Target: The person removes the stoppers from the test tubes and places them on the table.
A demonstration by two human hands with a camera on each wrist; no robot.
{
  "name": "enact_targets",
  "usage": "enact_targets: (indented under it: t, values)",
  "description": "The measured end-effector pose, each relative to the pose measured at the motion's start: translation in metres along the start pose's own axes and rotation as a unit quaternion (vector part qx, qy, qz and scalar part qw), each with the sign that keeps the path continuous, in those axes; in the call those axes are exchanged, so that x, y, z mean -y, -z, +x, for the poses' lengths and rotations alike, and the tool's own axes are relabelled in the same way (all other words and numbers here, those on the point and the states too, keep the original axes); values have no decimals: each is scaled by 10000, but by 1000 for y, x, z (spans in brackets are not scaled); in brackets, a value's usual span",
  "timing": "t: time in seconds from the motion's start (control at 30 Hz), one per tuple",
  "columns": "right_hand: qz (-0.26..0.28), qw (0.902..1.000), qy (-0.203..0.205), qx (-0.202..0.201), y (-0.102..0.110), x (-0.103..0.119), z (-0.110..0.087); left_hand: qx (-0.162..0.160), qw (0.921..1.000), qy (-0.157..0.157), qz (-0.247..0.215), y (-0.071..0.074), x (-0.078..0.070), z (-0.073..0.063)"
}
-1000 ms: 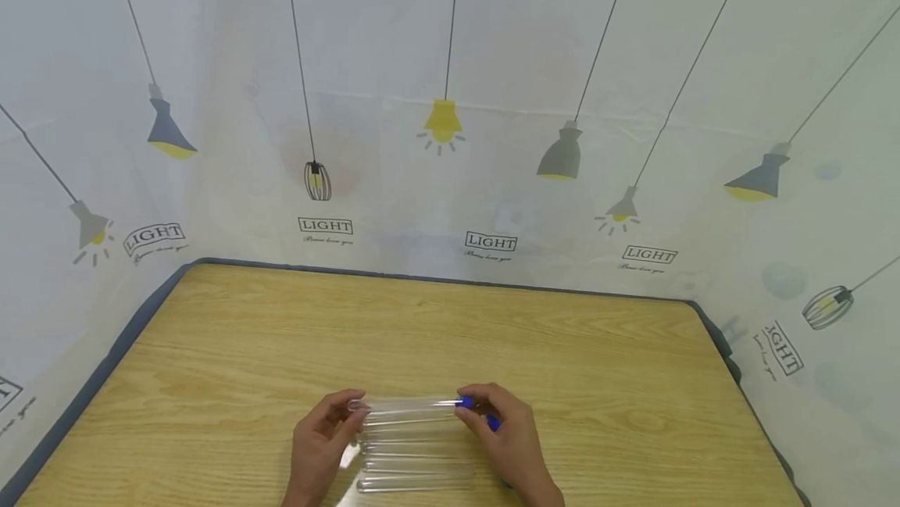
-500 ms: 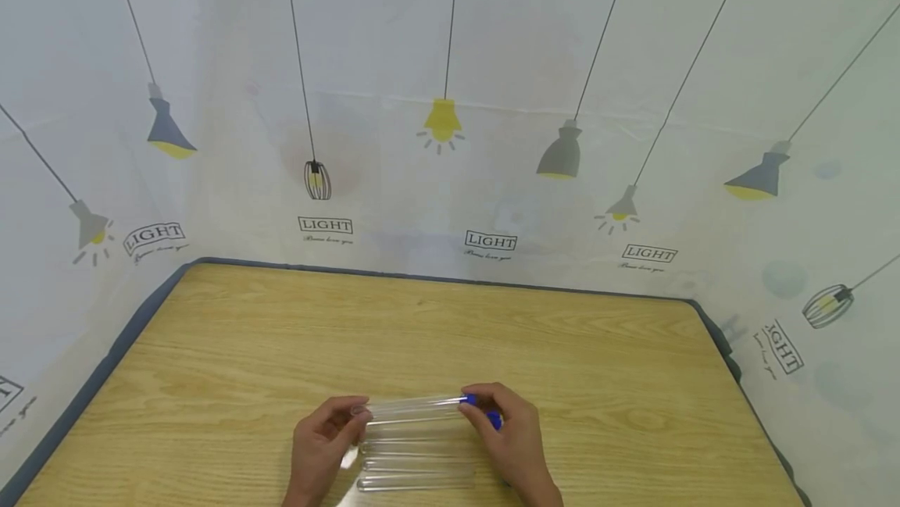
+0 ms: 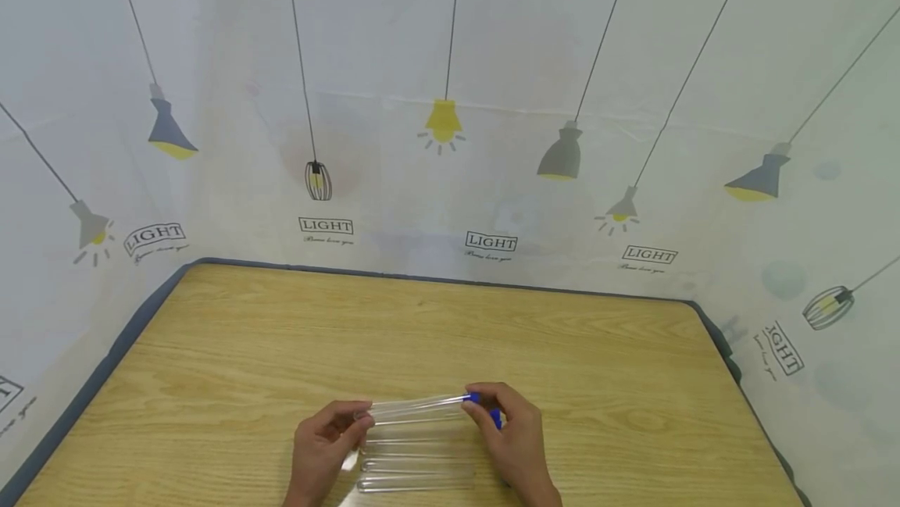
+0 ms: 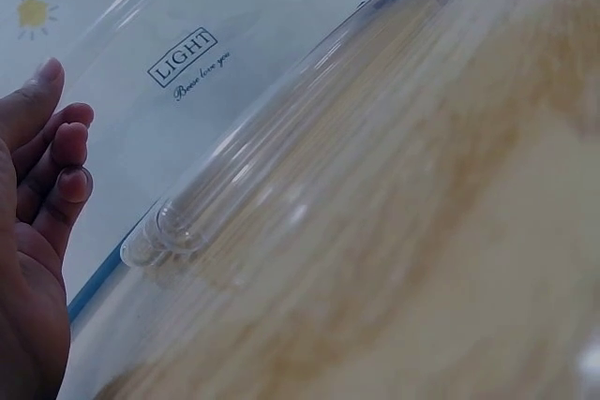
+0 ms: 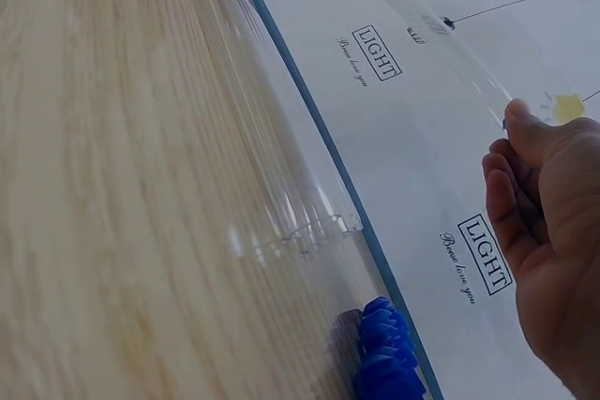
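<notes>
Between my two hands a clear test tube [image 3: 419,405] is held above the table. My left hand [image 3: 322,444] pinches its rounded end with thumb and fingers. At the other end my right hand [image 3: 516,440] pinches around the blue cap [image 3: 471,397] fitted there. The tube tilts slightly, capped end farther from me. Below lie several clear test tubes [image 3: 418,483] side by side, rounded ends to the left. Their open rims [image 5: 305,231] show in the right wrist view. Loose blue caps [image 5: 386,353] stand in a row beyond these rims, partly hidden by my right hand in the head view.
The wood-grain table [image 3: 422,335] reaches back to a dark blue edge strip [image 3: 450,281]. Behind it hangs a pale sheet [image 3: 380,132] printed with lamps and lettering, also along both sides.
Both hands have shifted slightly right with the test tube. Its capped end has moved a little up in the head view, the rounded end a little down, so it slants more.
</notes>
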State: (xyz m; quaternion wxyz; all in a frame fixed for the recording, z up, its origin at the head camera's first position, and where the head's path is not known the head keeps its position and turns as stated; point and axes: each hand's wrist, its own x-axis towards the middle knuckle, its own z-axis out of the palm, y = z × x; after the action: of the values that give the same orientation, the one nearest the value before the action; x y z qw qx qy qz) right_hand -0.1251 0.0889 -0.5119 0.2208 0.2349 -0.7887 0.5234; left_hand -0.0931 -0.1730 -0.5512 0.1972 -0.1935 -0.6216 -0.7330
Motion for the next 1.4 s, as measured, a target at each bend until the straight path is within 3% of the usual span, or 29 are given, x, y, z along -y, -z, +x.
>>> enact_targets:
  t: [0.27, 0.37, 0.53, 0.8, 1.17, 1.4]
  values:
    - [179, 9998, -39, 55, 1, 0, 0, 15, 9991, -415, -103, 1, 6, -1]
    - [715, 9964, -284, 362, 4, 1, 0, 19, 9988, -474, -137, 1, 6, -1]
    - [1399, 9821, -854, 929, 13, 12, 4, -29, 9990, -406, -181, 2, 5, 0]
    - [1698, 9712, -867, 1431, 25, 35, 13, -3, 9991, -349, -252, 4, 5, -1]
    - [1660, 9669, -905, 1711, 23, 7, 2, 24, 9998, -178, -109, 4, 3, -1]
    - [1058, 9714, -1411, 1594, 20, 20, 6, -17, 10000, -29, 16, 1, -2, 1]
